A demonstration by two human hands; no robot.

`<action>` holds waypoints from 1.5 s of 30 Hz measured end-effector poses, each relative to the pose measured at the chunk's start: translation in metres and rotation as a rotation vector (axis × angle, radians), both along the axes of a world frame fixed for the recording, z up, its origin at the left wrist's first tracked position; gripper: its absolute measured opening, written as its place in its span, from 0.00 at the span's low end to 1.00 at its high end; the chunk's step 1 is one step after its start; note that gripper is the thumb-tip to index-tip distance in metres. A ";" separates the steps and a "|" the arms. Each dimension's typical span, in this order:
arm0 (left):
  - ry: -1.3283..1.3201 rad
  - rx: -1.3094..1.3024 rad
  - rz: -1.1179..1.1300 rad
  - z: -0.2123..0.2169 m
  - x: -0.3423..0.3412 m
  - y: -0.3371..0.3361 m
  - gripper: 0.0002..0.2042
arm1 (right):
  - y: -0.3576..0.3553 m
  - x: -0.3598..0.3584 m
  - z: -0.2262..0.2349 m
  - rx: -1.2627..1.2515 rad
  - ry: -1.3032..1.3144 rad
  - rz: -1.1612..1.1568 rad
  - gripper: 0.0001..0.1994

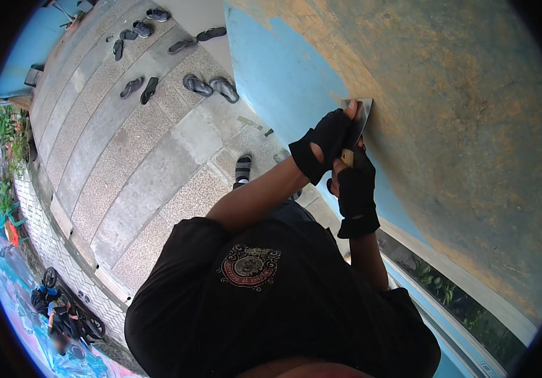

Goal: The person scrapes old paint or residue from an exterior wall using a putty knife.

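A scraper (357,120) is gripped by both gloved hands, blade edge pressed flat to the wall (460,126). The left hand (324,142) is closed nearest the blade; the right hand (354,189) is clamped on the handle below. The long axis runs up toward the wall.

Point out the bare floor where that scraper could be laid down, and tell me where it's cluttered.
Bare paving lies left of the person's foot, between it and the tiled ledge. Crowded: the sandals near the wall's foot. Both gloved hands, left hand and right hand, hold the scraper against the wall.
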State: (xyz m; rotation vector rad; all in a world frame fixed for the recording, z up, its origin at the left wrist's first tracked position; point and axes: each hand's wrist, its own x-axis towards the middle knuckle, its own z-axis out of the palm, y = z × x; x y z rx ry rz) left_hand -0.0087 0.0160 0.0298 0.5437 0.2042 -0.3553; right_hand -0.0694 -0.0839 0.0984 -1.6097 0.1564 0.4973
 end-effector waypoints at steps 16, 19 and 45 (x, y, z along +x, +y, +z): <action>-0.008 0.076 0.028 0.013 0.000 0.018 0.26 | 0.006 0.009 0.000 0.192 0.131 -0.004 0.06; 0.054 -0.038 0.053 0.002 -0.015 0.006 0.26 | -0.008 -0.002 0.004 0.211 0.168 0.005 0.11; -0.769 1.219 0.548 0.014 -0.059 -0.003 0.35 | -0.016 0.023 -0.032 -0.127 -0.447 0.264 0.18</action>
